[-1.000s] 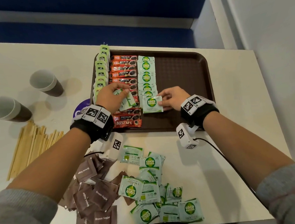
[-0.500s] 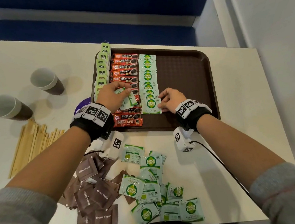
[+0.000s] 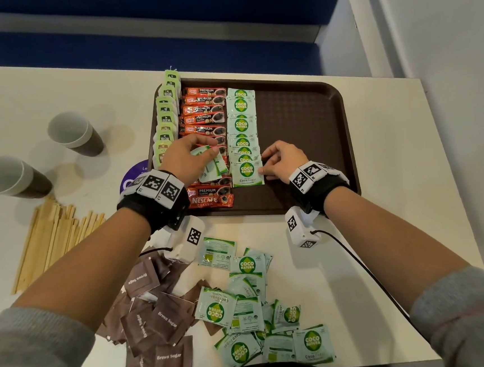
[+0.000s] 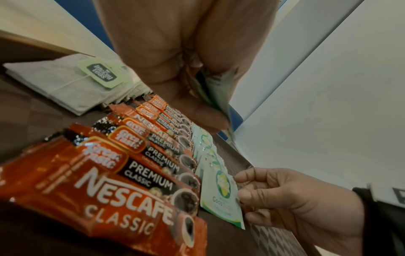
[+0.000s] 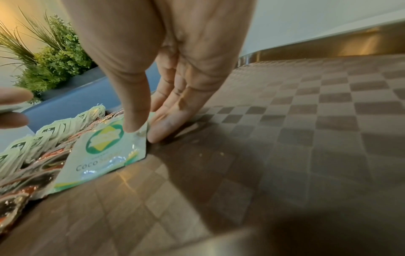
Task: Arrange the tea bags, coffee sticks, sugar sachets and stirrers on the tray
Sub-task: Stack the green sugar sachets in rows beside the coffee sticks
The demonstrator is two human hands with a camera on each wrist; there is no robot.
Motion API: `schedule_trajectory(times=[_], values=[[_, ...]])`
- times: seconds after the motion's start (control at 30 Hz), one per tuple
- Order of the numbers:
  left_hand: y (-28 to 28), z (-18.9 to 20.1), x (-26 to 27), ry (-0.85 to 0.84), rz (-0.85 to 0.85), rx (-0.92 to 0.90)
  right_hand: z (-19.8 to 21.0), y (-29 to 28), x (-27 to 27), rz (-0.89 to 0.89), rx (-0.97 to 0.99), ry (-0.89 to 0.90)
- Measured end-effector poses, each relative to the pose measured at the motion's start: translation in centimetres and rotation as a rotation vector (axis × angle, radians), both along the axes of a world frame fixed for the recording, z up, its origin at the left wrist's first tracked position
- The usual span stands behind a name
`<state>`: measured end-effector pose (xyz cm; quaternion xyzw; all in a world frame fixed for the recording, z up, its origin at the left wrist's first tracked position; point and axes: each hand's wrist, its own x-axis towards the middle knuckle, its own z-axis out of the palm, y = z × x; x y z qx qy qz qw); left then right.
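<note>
Clearly light, limp and slick, the nearest coco sugar sachet lay at the near end of its column on the tray, right hand pinching its edge, left hand clutching spare sachets.

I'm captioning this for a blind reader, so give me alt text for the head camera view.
Right hand sets a Coco sachet at the near end of its column on the tray; left hand holds spare sachets. Loose sachets lie on the table.
</note>
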<state>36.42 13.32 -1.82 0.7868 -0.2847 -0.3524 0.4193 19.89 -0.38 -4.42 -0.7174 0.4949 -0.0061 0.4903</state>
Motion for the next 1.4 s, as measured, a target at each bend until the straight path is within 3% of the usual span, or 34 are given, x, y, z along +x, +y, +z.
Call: schedule_trajectory(times=[0.17,0.37,0.6,0.73,0.77,0.87,0.97,1.13,1.23,1.3,1.4], values=[[-0.1,0.3,-0.2,-0.007,-0.021,-0.014,1.5,0.0,0.4,0.015,-0.141,-0.043],[-0.3,0.8,-0.8,0.032,-0.078,-0.126,4.2,2.0,2.6,0.252,0.042,-0.118],[-0.2,1.0,-0.8,0.138,-0.076,-0.142,4.9,2.4,3.6,0.141,-0.053,-0.249],[-0.4,1.1,-0.5,0.538,0.137,-0.217,5.7,1.3,3.1,0.086,-0.202,-0.388],[-0.5,1.3,-0.4,0.567,0.189,-0.224,5.8,1.1,2.9,0.087,-0.224,-0.427],[-0.7,1.1,0.0,0.525,0.197,-0.127,5.6,0.9,2.6,0.109,-0.278,-0.512],[-0.8,1.2,0.0,0.459,0.045,0.006,5.2,1.2,2.8,0.124,-0.278,-0.543],[-0.8,1.1,-1.0,0.45,0.061,-0.106,4.9,1.1,2.5,0.094,-0.268,-0.5],[-0.5,1.2,-1.0,0.372,0.054,-0.075,5.4,1.1,2.4,0.038,-0.11,-0.471],[-0.3,1.4,-0.8,0.273,-0.02,-0.027,5.5,1.1,2.5,0.044,-0.044,-0.422],[-0.2,1.9,-1.0,0.109,-0.224,0.069,5.5,0.9,2.6,0.238,-0.094,-0.306]])
